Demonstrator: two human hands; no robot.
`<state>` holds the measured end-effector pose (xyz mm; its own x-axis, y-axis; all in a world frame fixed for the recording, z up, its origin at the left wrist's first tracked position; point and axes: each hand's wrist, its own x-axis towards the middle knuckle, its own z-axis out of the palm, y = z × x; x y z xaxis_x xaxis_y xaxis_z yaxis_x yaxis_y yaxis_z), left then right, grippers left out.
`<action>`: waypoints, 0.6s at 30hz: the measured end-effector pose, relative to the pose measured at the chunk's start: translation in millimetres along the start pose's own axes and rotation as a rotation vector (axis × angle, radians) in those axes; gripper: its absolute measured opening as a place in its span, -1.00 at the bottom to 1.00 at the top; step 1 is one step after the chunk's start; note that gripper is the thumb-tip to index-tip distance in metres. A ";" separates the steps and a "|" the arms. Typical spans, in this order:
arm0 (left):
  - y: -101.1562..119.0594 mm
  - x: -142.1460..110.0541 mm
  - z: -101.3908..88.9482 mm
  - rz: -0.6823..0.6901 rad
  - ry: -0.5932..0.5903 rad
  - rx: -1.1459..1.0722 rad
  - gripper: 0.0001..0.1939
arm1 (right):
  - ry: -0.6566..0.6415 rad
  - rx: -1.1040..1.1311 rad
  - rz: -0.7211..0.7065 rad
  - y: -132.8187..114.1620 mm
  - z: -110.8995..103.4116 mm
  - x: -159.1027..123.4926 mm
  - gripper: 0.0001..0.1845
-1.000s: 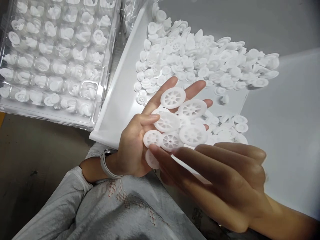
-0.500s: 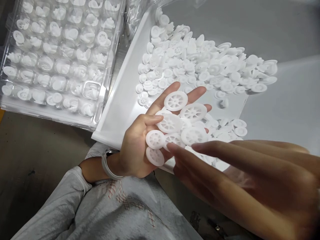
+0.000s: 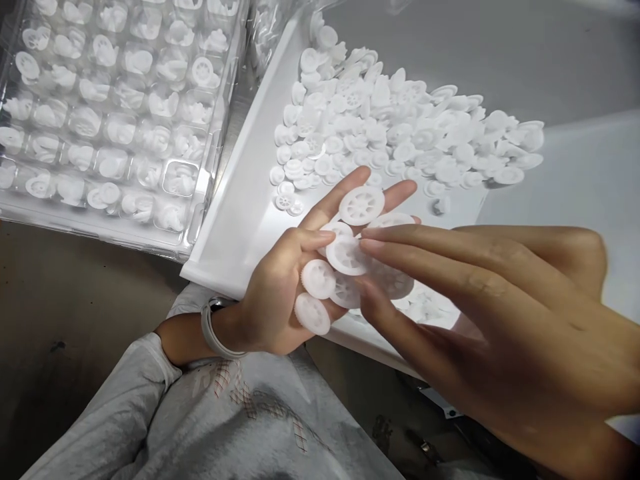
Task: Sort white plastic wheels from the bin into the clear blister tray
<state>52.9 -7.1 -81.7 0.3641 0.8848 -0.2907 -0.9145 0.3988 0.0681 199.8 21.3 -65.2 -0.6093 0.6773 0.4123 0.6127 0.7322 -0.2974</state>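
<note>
My left hand (image 3: 273, 297) lies palm up over the near edge of a white tray (image 3: 235, 227), fingers stretched out, with several white spoked plastic wheels (image 3: 361, 205) resting on the palm and fingers. My right hand (image 3: 480, 313) reaches in from the right with its fingers extended and close together. Its fingertips rest on the wheels in the left palm and cover some of them. Nothing is pinched between the right fingers as far as I can see.
A large heap of the same white wheels (image 3: 400, 127) fills the far part of the tray. To the left stands a clear plastic blister tray (image 3: 115, 120) with wheels set in its pockets. A grey sleeve and a wristband (image 3: 210, 330) are at the bottom.
My right hand has moved up and left, from below the palm onto the wheels in my left hand. The left hand stayed nearly still, wheels shifted slightly.
</note>
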 end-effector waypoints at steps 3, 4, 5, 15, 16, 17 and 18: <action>-0.4 -0.3 -0.6 0.014 -0.007 0.052 -0.44 | 0.034 0.040 -0.084 -0.6 2.1 1.7 -0.59; -0.6 -0.4 0.3 0.021 -0.005 0.087 -0.43 | 0.060 0.067 -0.076 -0.4 3.2 1.7 -0.54; -1.0 -0.5 1.6 0.025 -0.003 0.116 -0.42 | 0.080 0.093 -0.063 -0.1 4.2 1.4 -0.49; -5.3 2.6 2.7 0.041 -0.020 0.121 -0.41 | 0.033 0.340 0.208 -8.1 0.8 -5.3 -0.27; -5.1 2.5 1.8 0.038 -0.034 0.115 -0.41 | 0.028 0.318 0.218 -9.8 0.4 -4.3 -0.28; -4.8 2.3 1.4 0.032 -0.050 0.113 -0.41 | 0.022 0.284 0.213 -11.2 0.0 -2.8 -0.29; -4.5 2.0 1.7 0.029 -0.039 0.111 -0.40 | 0.020 0.257 0.198 -12.0 -0.7 -1.2 -0.30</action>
<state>58.0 -6.7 -81.0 0.3464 0.9042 -0.2500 -0.9003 0.3953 0.1821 193.5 11.7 -61.5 -0.4792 0.8089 0.3405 0.5700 0.5819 -0.5801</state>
